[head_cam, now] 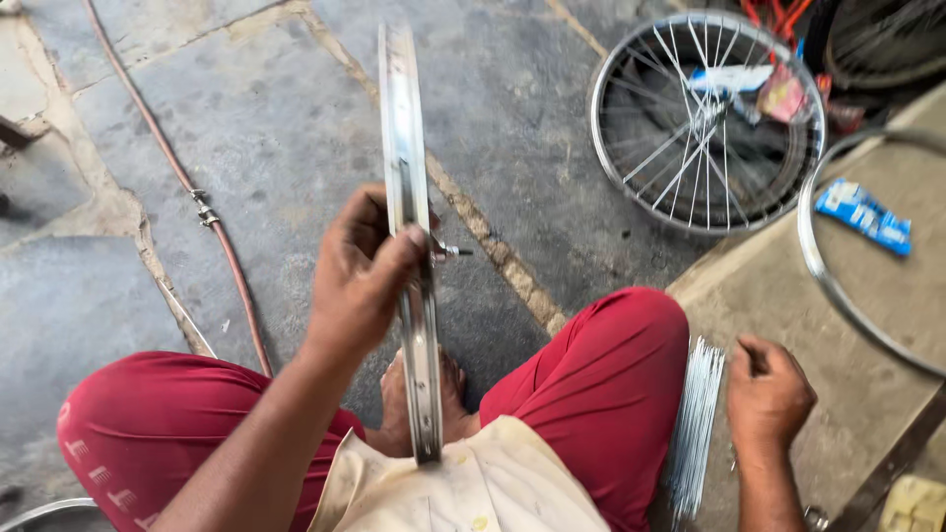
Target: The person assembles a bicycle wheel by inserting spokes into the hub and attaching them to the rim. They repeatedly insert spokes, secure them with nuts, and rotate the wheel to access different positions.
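Right now your left hand (360, 276) is clamped on the bare wheel rim (409, 246), upright between your knees with its long axis running away from you, while your right hand (769, 394), fingers curled, rests just beside the spoke bundle (695, 419).

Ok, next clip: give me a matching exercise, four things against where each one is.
Things:
1. bare rim
2. bundle of spokes
3. spoked wheel
4. hose

Places:
A. flat on the ground, upper right
B. running across the paving at left
C. held upright in the left hand
D. beside the right knee, by the right hand

Pairs: 1-C, 2-D, 3-A, 4-B
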The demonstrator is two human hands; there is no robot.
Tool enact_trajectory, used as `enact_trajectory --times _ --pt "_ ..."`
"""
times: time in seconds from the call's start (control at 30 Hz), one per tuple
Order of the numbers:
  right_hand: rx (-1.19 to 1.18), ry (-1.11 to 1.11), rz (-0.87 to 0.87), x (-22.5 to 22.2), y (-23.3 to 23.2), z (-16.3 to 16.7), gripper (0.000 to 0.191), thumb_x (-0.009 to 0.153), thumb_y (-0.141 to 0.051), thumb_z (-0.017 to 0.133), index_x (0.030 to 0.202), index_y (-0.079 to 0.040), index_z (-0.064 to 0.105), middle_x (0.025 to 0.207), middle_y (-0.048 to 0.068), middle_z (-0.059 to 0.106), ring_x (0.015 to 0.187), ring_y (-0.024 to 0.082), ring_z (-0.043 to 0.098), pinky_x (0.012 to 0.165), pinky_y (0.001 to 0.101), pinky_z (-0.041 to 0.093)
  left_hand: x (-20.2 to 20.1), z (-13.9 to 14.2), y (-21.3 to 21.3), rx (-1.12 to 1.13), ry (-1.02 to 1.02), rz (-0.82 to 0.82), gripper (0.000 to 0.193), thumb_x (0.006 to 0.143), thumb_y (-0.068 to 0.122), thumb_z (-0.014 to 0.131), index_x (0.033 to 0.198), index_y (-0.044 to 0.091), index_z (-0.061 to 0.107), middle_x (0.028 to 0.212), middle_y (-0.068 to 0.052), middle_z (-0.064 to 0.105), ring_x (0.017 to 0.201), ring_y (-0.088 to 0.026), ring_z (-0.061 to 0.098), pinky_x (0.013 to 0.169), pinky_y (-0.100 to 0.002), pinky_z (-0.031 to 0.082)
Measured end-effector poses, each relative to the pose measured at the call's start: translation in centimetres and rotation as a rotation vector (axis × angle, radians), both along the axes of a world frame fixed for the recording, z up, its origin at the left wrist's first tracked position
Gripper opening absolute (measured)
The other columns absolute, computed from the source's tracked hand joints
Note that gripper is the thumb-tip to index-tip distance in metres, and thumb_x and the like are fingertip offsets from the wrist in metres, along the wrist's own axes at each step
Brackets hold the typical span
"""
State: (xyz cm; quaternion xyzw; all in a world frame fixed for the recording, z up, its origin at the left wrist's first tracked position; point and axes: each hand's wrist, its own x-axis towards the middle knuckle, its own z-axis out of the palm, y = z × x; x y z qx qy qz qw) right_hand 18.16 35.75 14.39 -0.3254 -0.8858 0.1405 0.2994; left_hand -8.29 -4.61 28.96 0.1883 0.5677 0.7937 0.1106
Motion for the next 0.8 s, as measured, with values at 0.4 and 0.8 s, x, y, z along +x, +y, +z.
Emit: enact_trajectory --times 0.4,0.8 --pt "0.0 0.172 0.911 -16.9 -21.4 22.6 0.01 0.097 -0.005 0.078 0.106 -0.006 0.072 0.101 0.007 0.077 0.091 0.016 0.077 0.078 0.0273 0.063 2.9 -1.4 1.1 0.053 0.124 0.003 0.039 0.094 0.008 0.064 0.13 0.002 0.051 0.115 -0.006 0.059 0.111 -0.012 0.06 0.106 -0.031 0.052" --pt "0.281 0.039 0.987 -20.4 -25.7 25.7 0.013 0.089 -0.007 0.08 0.099 -0.005 0.072 0.1 0.01 0.065 0.091 0.029 0.066 0.079 0.0423 0.055 2.7 -0.5 0.9 0.1 0.075 -0.031 0.042 0.09 0.004 0.061 0.131 -0.001 0.052 0.115 -0.006 0.058 0.112 -0.012 0.057 0.105 -0.03 0.048"
